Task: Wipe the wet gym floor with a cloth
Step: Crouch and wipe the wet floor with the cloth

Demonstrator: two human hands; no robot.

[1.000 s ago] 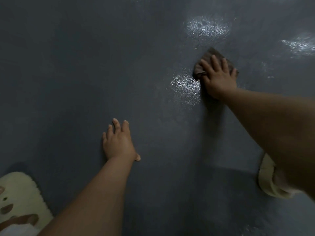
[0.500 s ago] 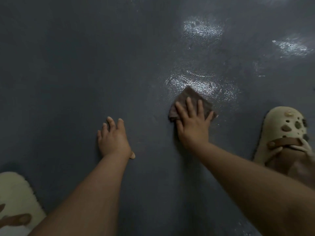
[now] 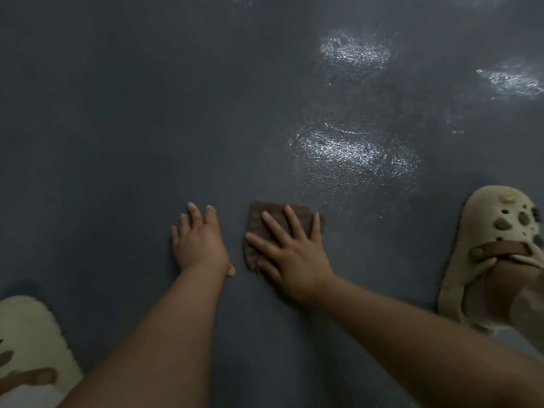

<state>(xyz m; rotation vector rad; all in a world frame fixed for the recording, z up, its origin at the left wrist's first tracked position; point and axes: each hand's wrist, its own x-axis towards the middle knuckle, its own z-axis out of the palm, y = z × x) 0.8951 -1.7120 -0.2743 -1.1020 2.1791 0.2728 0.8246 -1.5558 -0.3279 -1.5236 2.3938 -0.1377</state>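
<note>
Stretching dark and bare to the left, the floor [image 3: 117, 128] carries wet shine [image 3: 347, 148] just beyond the cloth [image 3: 265, 219]. The right hand [image 3: 291, 254] presses it flat, fingers spread, grip released; the left hand [image 3: 200, 242] rests beside, released. A clog [image 3: 494, 245] stands right.

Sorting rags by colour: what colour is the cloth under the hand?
Brown cloth, seen in the head view.

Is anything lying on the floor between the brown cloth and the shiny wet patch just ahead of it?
Nothing visible: only bare dark grey floor separates the brown cloth under the right hand from the glistening wet patch.
</note>
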